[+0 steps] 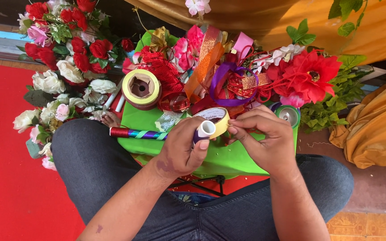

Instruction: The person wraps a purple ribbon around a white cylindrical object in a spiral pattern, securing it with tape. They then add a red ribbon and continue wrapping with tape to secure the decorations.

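Note:
My left hand grips a thin rod wrapped in red, blue and green foil, with its purple, white-rimmed end sticking up past my thumb. My right hand pinches the edge of a yellowish tape roll right next to that end. Both hands meet above a bright green tray that rests over my lap.
A larger tape roll lies on the tray's far left. Ribbons and red artificial flowers pile at the back. A bouquet of red and white roses lies left on red carpet. Gold cloth sits right.

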